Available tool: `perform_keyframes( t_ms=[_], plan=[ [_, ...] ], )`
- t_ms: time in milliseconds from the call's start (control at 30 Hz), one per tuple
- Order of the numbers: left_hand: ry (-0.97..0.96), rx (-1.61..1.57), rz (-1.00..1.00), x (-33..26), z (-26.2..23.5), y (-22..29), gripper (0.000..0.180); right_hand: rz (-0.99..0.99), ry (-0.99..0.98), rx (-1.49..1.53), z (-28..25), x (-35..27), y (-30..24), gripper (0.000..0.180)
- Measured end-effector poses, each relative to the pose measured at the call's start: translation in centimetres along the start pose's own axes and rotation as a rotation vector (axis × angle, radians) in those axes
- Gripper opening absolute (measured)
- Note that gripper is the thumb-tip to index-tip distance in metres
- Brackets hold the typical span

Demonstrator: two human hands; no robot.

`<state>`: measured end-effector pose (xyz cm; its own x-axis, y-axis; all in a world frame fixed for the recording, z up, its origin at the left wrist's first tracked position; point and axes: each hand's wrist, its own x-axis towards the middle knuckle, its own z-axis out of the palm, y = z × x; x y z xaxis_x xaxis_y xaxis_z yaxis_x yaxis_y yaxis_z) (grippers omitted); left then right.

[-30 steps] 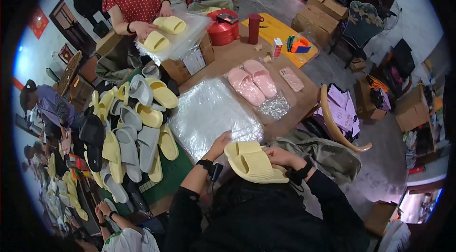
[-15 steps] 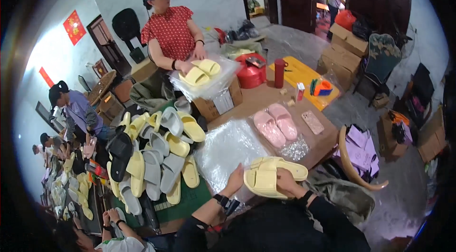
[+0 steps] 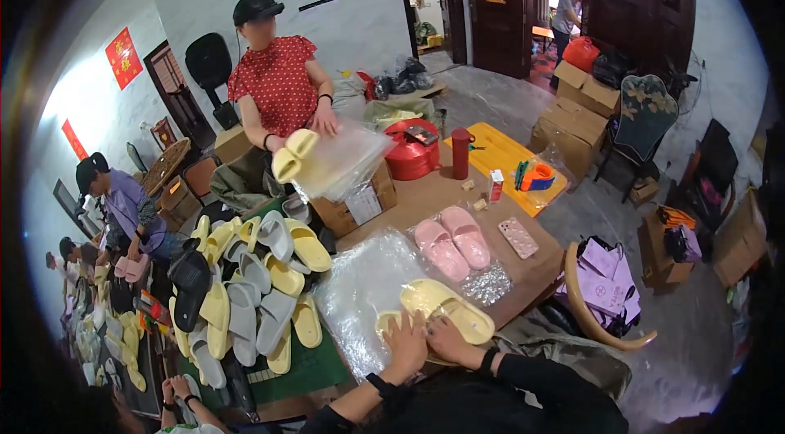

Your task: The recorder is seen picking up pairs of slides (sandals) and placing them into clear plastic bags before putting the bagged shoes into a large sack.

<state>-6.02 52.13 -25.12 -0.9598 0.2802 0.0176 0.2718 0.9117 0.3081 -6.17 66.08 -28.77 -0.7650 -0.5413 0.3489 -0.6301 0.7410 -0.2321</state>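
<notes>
Both hands press flat on a pair of pale yellow foam slippers (image 3: 446, 311) lying on clear plastic bags (image 3: 360, 291) at the brown table's (image 3: 531, 270) near edge. The left hand (image 3: 406, 346) and right hand (image 3: 446, 338) sit side by side, nearly touching, on the slippers' near ends. A pink foam pair (image 3: 454, 242) lies just beyond.

Both hands, left hand (image 3: 406, 341) and right hand (image 3: 446, 335), are pressing yellow slippers (image 3: 446, 310) onto clear plastic bags (image 3: 360, 291). Pink slippers (image 3: 452, 242) are lying just beyond.
</notes>
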Motion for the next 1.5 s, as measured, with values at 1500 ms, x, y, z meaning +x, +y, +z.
perform_keyframes(
  t_ms=[1500],
  plan=[
    [-0.078, -2.529, 0.738, -2.0, -24.3, 2.6, 0.080, -0.096, -0.842, 1.417, -14.2, 11.0, -9.9, 0.033]
  ],
)
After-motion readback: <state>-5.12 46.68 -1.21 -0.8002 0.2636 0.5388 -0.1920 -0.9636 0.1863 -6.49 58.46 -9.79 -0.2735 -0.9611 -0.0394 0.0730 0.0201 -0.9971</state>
